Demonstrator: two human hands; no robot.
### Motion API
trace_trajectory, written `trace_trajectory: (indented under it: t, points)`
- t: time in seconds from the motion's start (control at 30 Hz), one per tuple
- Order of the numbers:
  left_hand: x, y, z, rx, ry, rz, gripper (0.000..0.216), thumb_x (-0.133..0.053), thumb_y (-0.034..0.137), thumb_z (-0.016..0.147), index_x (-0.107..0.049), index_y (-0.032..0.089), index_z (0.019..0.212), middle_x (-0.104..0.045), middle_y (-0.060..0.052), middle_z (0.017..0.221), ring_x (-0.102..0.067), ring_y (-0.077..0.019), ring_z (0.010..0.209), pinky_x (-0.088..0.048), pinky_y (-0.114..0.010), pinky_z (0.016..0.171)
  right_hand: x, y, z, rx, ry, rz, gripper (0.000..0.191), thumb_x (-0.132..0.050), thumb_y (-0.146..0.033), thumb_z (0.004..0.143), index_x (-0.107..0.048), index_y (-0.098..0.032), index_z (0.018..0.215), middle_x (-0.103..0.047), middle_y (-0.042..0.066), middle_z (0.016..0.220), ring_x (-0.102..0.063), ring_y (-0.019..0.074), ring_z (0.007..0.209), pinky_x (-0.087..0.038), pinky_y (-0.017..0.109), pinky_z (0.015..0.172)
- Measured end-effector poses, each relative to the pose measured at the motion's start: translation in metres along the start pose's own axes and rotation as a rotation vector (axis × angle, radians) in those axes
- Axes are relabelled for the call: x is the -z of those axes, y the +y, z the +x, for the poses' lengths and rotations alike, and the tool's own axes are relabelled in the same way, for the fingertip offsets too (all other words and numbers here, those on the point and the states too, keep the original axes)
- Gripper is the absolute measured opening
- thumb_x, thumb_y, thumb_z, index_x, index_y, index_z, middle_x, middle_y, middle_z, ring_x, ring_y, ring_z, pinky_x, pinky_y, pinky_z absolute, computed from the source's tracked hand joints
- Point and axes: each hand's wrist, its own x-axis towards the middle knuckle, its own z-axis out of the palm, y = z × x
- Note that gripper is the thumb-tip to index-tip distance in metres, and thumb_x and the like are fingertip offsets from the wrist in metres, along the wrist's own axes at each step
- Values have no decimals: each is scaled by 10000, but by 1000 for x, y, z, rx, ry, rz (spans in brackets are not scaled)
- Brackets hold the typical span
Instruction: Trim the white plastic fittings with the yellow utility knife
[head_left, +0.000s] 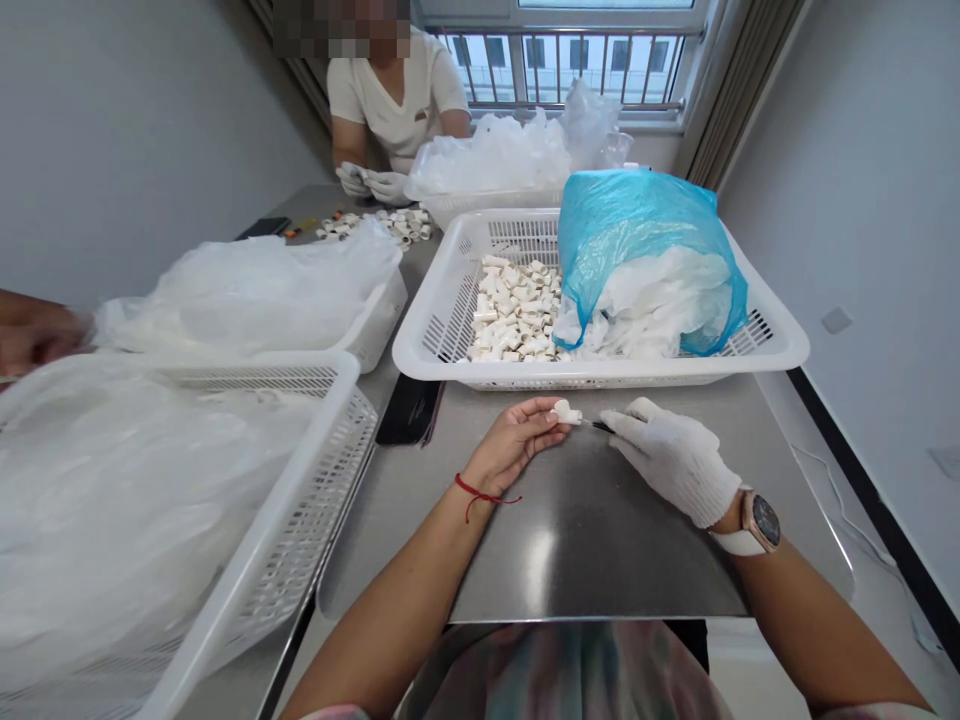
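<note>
1. A small white fitting sat above the bench, in front of the person and short of the large basket. It looked smooth, pale and tubular, with a broader rounded part at the left and a narrower stub at the right; its finer shape was too small to make out.
2. The bare left hand had a narrow grip, its thumb and fingertips pinching the fitting's broader end.
3. The gloved right hand had its grip closed around a thin tool with a dark handle. The tool's slim tip met the fitting's right end; whether it went inside could not be told.
4. The basket's near rim ran crosswise just beyond both hands, bounding the room ahead. Inside it, similar white pieces were heaped beside a blue bag.
5. Smooth grey surface stretched between the forearms down to the bench's near edge, and more lay right of the gloved hand, up to the side edge. To the left, a dark flat object and a bag-filled basket narrowed the space.
6. The fitting's long axis lay roughly left to right, dipping slightly rightward, its stub pointing at the gloved hand.
</note>
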Motion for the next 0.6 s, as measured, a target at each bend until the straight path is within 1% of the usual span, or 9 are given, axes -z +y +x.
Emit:
trace_trajectory:
  t: [0.13,0.27,0.43,0.6]
  points:
    - [-1,-1,-1,-10,-15,-9,215,-703,30,737,-709,104,939,-750,-65,803,-709,-123,712,-574,-193,707,-1,0,0,-29,10,7,334,-361,-365,991,-580,-320,1239,-641,24,1000,-588,113,705,-262,243,503]
    - [-1,-2,0,-24,-10,0,210,-713,43,736,-714,102,938,-753,-67,815,-707,-119,714,-575,-206,744,-1,0,0,6,3,14,309,-406,-377,975,-588,-324,1219,-640,9,976,-590,114,688,-257,241,496]
    - [1,-2,0,-36,-41,29,224,-737,73,725,-722,112,945,-755,-64,838,-710,-130,754,-568,-218,771,-1,1,0,-16,28,18,318,-385,-367,985,-584,-309,1225,-639,10,976,-605,121,704,-257,249,487]
    - [2,-4,1,-55,-34,30,224,-746,90,714,-731,118,935,-755,-62,831,-704,-129,743,-560,-235,782,-1,1,-1,13,16,33,298,-423,-371,968,-593,-316,1206,-639,3,968,-596,114,683,-264,246,492]
